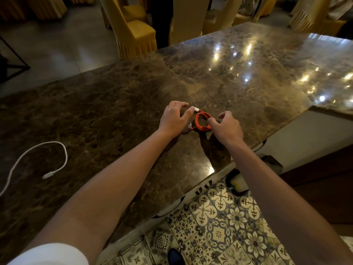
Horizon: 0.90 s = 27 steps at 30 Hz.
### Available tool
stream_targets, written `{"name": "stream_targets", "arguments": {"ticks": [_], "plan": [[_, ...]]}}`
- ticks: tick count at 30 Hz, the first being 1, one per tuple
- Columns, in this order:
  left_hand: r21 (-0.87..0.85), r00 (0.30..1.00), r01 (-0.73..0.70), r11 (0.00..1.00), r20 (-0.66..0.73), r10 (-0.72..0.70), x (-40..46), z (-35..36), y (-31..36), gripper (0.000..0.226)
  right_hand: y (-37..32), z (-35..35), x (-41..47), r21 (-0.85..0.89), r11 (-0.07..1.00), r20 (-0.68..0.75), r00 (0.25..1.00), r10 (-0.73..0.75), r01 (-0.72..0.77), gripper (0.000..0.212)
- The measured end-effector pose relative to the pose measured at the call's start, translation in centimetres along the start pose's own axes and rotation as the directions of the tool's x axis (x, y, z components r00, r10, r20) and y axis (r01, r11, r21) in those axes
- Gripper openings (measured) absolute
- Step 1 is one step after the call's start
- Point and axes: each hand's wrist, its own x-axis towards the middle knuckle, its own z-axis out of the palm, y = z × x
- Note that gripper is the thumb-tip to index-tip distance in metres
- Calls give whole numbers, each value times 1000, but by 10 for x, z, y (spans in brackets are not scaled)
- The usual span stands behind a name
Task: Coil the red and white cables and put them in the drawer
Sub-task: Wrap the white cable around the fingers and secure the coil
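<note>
So the red cable [202, 122] is wound into a small tight coil on the marble worktop [114, 115], sitting between the two hands. The left hand [172, 119] has its fingers spread loose over the left side of the coil, thumb tip right by the white plug [195, 109] at the top; I can't tell whether it's pinching that plug or only touching it. The other white plug [189, 124] pokes out under that palm. The right hand [227, 127] has thumb and forefinger closed on the coil's right edge, other fingers curled and free.

The white cable [38, 159] is lying uncoiled, well off to the left, untouched, with one end running out of frame. No drawer in view that I can make out.

What I'd worry about: nothing ties that coil, so the loops look ready to spring open as soon as the pinch lets go. Both plug ends are loose too, and a dangling one could drag a loop out on the lift. The worktop is polished, so the coil may just skate instead of staying put. It's also not far from the worktop's edge, above the patterned tile floor [219, 226].
</note>
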Motion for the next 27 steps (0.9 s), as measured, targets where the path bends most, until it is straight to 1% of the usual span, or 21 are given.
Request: {"name": "stream_targets", "arguments": {"ticks": [2,5,9,11,13,15,19,23,27], "plan": [[15,1000,3,1000,-15,-2,-3,-4,0,48,-1,-2,-3,-7,999,-77,996,-43,43,50],[42,999,-14,999,-48,16,-9,-12,-1,45,-7,-4,-9,9,988,-163,976,-148,151,46],[71,990,-61,996,-124,70,-24,-38,-1,41,-24,-9,-21,84,945,-238,927,-290,318,37],[91,980,-75,993,-174,91,-37,-59,-5,39,-36,-8,-31,123,904,-242,895,-374,410,33],[127,970,-73,989,-223,100,-56,-83,-13,39,-52,0,-45,152,847,-197,855,-480,510,30],[176,962,-39,984,-258,84,-77,-109,-24,39,-75,13,-62,172,787,-141,806,-575,592,29],[249,947,54,967,-320,30,-117,-159,-48,36,-120,40,-99,212,679,4,694,-720,703,27],[286,916,127,950,-400,-2,-167,-207,-73,29,-154,69,-135,241,588,121,577,-808,772,25],[302,855,254,919,-514,-67,-230,-253,-104,30,-189,115,-170,250,521,228,473,-851,816,26]]}}
